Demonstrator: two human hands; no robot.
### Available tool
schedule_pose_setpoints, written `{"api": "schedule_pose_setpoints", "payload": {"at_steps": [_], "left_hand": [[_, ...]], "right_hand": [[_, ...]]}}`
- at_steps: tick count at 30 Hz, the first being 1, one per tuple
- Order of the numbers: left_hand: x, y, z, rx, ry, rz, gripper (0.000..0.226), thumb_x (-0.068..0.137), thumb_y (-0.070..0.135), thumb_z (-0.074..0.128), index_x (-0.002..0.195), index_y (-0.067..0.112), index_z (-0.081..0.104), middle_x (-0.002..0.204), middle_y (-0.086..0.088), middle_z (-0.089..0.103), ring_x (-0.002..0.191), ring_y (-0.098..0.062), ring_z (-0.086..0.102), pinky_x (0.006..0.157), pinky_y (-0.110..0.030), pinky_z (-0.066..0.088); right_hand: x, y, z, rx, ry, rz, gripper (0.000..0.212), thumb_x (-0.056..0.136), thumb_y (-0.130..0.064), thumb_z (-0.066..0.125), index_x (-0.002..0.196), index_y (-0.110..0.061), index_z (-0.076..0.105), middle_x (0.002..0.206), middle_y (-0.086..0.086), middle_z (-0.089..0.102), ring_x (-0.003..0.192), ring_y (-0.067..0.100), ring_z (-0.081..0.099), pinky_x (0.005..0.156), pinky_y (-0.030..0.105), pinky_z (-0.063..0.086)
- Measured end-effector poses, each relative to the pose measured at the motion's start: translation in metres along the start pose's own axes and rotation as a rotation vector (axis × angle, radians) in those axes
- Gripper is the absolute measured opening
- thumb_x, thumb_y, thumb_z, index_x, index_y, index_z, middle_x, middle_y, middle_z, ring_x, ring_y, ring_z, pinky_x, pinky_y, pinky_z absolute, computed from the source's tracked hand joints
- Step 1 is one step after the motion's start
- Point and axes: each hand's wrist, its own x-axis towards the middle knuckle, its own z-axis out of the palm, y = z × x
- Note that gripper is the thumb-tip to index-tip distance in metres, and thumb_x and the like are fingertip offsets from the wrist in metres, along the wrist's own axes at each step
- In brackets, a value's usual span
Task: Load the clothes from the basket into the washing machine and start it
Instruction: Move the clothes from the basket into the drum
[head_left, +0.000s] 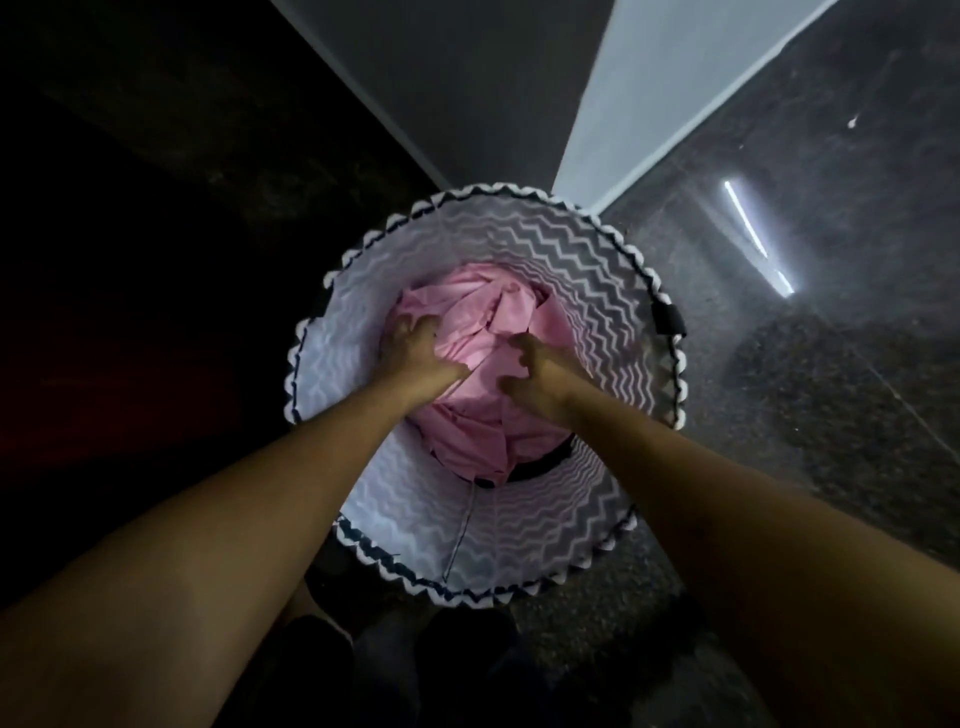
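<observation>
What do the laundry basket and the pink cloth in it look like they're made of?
The basket looks like thin, soft-sided fabric, matte with a zigzag print: its wall ripples and shows a stitched seam. The pink cloth looks like light woven fabric, perhaps cotton, matte: it holds crisp creases and folds.

A home corner — laundry basket (587, 270), stone floor (831, 364).
</observation>
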Motion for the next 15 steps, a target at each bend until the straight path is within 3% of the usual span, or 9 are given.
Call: {"api": "schedule_pose_setpoints", "payload": {"at_steps": [4, 7, 9, 12, 15], "left_hand": [[0.055, -0.039, 0.032, -0.168, 0.175, -0.113, 0.06, 0.058, 0.029, 0.062, 0.116, 0.016, 0.06, 0.119, -0.013, 0.063, 0.112, -0.033, 0.062, 0.095, -0.037, 0.054], [0.047, -0.029, 0.035, -0.427, 0.27, -0.159, 0.078, 0.066, 0.019, 0.072, 0.139, 0.013, 0.044, 0.128, -0.005, 0.056, 0.111, -0.023, 0.062, 0.098, -0.032, 0.053], [0.04, -0.02, 0.034, -0.593, 0.281, -0.219, 0.092, 0.069, 0.015, 0.081, 0.148, 0.012, 0.033, 0.137, -0.009, 0.056, 0.119, -0.023, 0.061, 0.101, -0.034, 0.052], [0.035, -0.023, 0.027, -0.669, 0.154, -0.307, 0.074, 0.071, 0.025, 0.084, 0.138, 0.009, 0.055, 0.127, -0.01, 0.067, 0.115, -0.026, 0.066, 0.097, -0.039, 0.055], [0.018, -0.013, 0.015, -0.573, 0.044, -0.239, 0.057, 0.072, 0.052, 0.072, 0.112, 0.011, 0.073, 0.1, -0.007, 0.076, 0.094, -0.026, 0.072, 0.087, -0.038, 0.058]], "right_hand": [[0.028, 0.004, 0.02, 0.272, 0.029, 0.101, 0.076, 0.083, -0.035, 0.071, 0.15, -0.028, 0.036, 0.127, 0.008, 0.057, 0.116, 0.033, 0.06, 0.095, 0.049, 0.054], [0.038, 0.01, 0.035, 0.398, 0.04, 0.098, 0.091, 0.065, -0.04, 0.074, 0.147, -0.029, 0.037, 0.123, 0.005, 0.057, 0.113, 0.032, 0.061, 0.093, 0.051, 0.055], [0.039, 0.014, 0.041, 0.342, 0.0, 0.081, 0.102, 0.062, -0.038, 0.08, 0.15, -0.026, 0.03, 0.128, 0.008, 0.058, 0.118, 0.03, 0.059, 0.099, 0.048, 0.052], [0.032, 0.016, 0.046, 0.183, -0.077, 0.011, 0.134, 0.054, -0.049, 0.088, 0.16, -0.028, 0.008, 0.148, 0.008, 0.046, 0.133, 0.027, 0.049, 0.104, 0.039, 0.047], [0.016, 0.011, 0.046, 0.068, -0.093, -0.008, 0.142, 0.059, -0.05, 0.091, 0.161, -0.028, -0.006, 0.159, 0.008, 0.024, 0.135, 0.03, 0.044, 0.099, 0.033, 0.044]]}}
